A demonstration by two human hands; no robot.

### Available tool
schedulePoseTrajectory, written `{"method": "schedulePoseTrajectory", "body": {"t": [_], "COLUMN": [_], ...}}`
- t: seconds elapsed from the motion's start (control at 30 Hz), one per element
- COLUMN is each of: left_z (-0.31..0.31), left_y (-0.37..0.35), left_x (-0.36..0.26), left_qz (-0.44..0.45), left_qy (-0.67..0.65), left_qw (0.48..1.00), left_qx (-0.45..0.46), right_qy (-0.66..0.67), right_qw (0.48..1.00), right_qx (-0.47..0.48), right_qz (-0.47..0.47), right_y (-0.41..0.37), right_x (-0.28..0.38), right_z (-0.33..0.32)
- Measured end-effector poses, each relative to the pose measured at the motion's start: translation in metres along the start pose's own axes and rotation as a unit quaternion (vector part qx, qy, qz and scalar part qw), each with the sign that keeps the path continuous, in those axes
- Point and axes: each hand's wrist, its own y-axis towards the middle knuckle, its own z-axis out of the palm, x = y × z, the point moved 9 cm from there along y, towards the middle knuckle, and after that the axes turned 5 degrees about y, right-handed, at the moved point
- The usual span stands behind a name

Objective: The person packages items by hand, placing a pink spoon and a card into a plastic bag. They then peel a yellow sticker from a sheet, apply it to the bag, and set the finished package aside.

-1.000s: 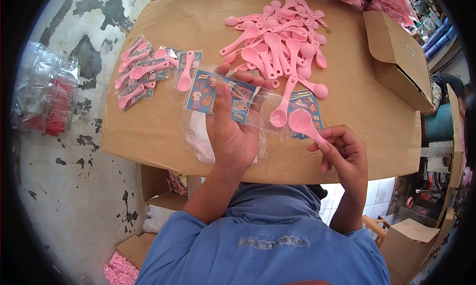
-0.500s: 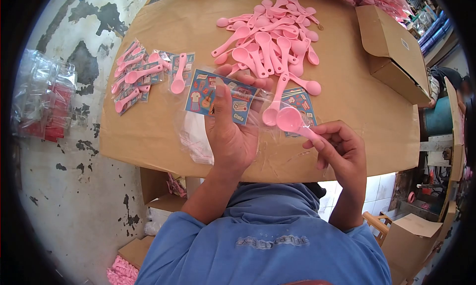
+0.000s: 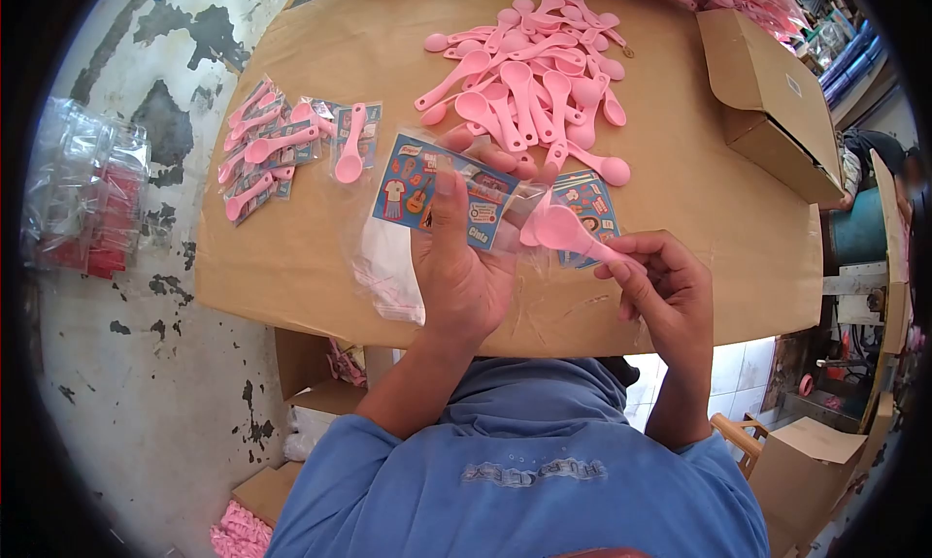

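My left hand (image 3: pixel 464 286) grips a blue printed card (image 3: pixel 400 181) inside a clear plastic bag, thumb across its front and fingers behind. In my right hand (image 3: pixel 672 284) a pink measuring spoon (image 3: pixel 565 230) is pinched by its handle, its bowl pointing left at the bag's right end. Just beyond that bowl lie more blue cards (image 3: pixel 594 209) in a stack, with a large pile of pink spoons (image 3: pixel 519 84) behind. A heap of clear bags (image 3: pixel 388 267) rests under my left wrist. Further left are several spoons packed with cards (image 3: pixel 277 148).
Brown paper covers the table (image 3: pixel 757 257). An open cardboard box (image 3: pixel 777 102) stands at its right edge, and bagged pink goods (image 3: pixel 752 0) lie at the far right corner. Clear plastic bags (image 3: pixel 92 184) hang on the left wall. Another box (image 3: pixel 806 471) sits low at the right.
My left hand has shifted slightly right with the bagged card. The spoon's bowl has moved a little left and now overlaps the bag's end.
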Motion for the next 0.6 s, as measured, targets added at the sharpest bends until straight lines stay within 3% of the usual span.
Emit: {"method": "schedulePoseTrajectory", "body": {"t": [0.07,0.27,0.47,0.57,0.6], "left_z": [-0.003,-0.005,-0.001,-0.002,-0.001], "left_y": [0.000,0.004,0.000,0.001,0.001], "left_x": [0.000,-0.004,0.004,0.005,0.006], "left_qz": [0.004,0.006,-0.012,-0.015,-0.020], "left_qy": [0.010,0.019,-0.022,-0.004,0.005], "left_qw": [1.000,1.000,1.000,1.000,1.000], "left_qx": [-0.013,0.006,0.004,0.006,0.003], "right_qy": [-0.002,0.101,-0.008,0.026,0.023], "right_qw": [1.000,0.993,0.999,0.997,0.998], "right_qx": [-0.016,0.050,-0.019,0.069,0.060], "right_qz": [-0.011,0.023,-0.027,0.004,0.004], "right_y": [-0.001,0.002,0.003,0.001,0.002], "right_x": [0.004,-0.007,0.000,-0.001,-0.001], "right_z": [-0.002,-0.005,0.003,0.009,0.010]}}
